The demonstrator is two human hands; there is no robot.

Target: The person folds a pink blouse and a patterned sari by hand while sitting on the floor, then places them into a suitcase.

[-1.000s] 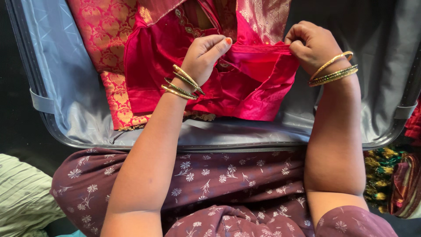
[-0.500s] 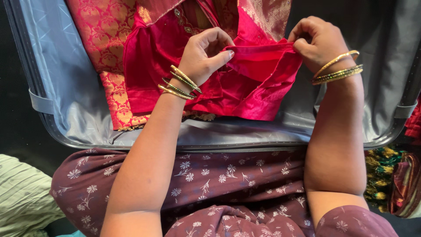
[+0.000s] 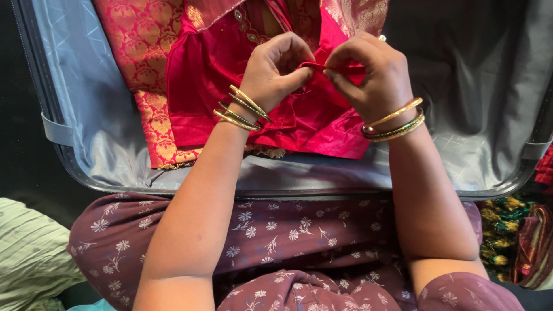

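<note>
Head view, left hand (image 3: 275,69) and right hand (image 3: 371,75) pinching pink blouse (image 3: 213,75) fold, seemingly touching, suitcase lining (image 3: 478,86) bare at right.

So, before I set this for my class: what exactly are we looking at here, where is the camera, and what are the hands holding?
The camera sits on a person's head and looks down, so both arms reach into the picture from below. No machine is involved, only bare hands. The left hand and right hand, each with gold bangles at the wrist, pinch a fold of a pink blouse between them. The blouse lies on a red and gold patterned cloth inside an open suitcase with a grey lining. The person's lap, in a maroon flowered garment, fills the foreground.
</note>
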